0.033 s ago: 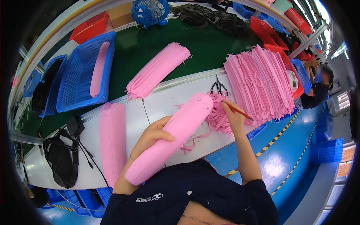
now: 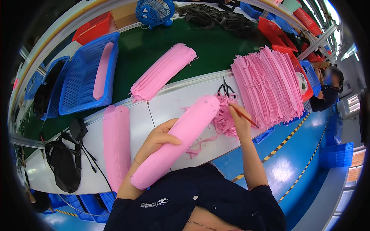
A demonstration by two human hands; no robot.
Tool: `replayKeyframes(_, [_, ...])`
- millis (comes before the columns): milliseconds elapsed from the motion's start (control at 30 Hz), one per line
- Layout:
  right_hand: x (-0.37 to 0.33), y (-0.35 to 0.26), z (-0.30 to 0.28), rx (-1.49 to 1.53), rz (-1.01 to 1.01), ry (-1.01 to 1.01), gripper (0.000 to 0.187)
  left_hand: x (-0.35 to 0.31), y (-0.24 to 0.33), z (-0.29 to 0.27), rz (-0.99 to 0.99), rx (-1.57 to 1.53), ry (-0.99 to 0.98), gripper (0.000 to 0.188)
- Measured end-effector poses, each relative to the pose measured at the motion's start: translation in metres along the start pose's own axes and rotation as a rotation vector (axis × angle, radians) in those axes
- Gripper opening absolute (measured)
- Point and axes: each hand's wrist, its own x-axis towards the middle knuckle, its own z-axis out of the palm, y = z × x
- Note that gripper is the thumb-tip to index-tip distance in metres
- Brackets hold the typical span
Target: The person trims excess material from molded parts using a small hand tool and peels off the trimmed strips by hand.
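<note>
My left hand point(image 2: 157, 139) is wrapped round a long, padded pink strip point(image 2: 178, 143) with rounded ends, its thumb lying across the top. Small round bumps show at the strip's far end, and another at the near end. In my right hand point(image 2: 241, 122) is a thin reddish-brown stick tool point(image 2: 247, 117), like a pencil or awl handle. Its tip is hidden beside the strip's far end, so I cannot tell whether they touch. Just beyond lie a tangled heap of narrow pink scraps point(image 2: 225, 124) and small black-handled snips point(image 2: 226, 90).
A tall pile of pink strips point(image 2: 266, 88) stands at the right, a bundle point(image 2: 163, 71) on the green surface. More strips point(image 2: 116, 146) lie left, near a black bag point(image 2: 63, 165). A blue basket point(image 2: 79, 77) holds one strip. A blue fan point(image 2: 155, 12) stands behind; a person point(image 2: 331, 86) is far right.
The pink strip has turned very slightly in my left hand, and its near end has shifted a little to the right. Both hands keep their grip.
</note>
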Motion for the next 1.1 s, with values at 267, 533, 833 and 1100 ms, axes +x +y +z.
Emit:
replayKeyframes(267, [-0.013, -0.077, 0.018, 0.602, 0.068, -0.043, 0.023, 0.007, -0.011, -0.005, 0.079, 0.321, -0.034, 0.058])
replayKeyframes(533, [-0.015, -0.086, 0.031, 0.53, 0.068, -0.1, 0.021, 0.004, -0.007, 0.003, 0.064, 0.38, -0.056, 0.06])
replayKeyframes(833, [-0.013, -0.087, 0.031, 0.547, 0.106, -0.079, 0.021, 0.002, -0.003, 0.006, 0.06, 0.413, -0.041, 0.061])
replayKeyframes(1100, [-0.004, -0.088, 0.031, -0.357, -0.859, 0.096, 0.022, 0.0, -0.003, 0.006, 0.053, 0.397, -0.066, 0.061])
